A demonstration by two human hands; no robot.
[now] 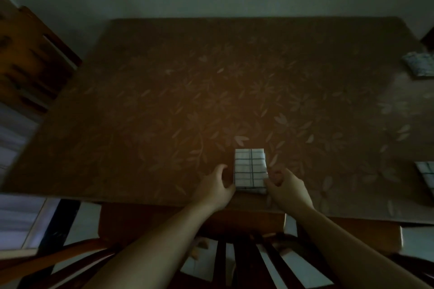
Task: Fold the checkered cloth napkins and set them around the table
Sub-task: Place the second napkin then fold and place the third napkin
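Curled fingers (pixel 270 182) of both hands pinching the folded checkered napkin (pixel 250 168) between them, near table (pixel 164 101) edge

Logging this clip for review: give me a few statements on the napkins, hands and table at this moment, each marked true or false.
1. The folded checkered napkin lies near the table's front edge. True.
2. The left hand lifts the napkin high off the table. False: it lies flat.
3. The right hand touches the napkin's lower right corner. True.
4. The tablecloth is plain white. False: brown with a floral pattern.
5. Another checkered napkin shows at the right edge. True.
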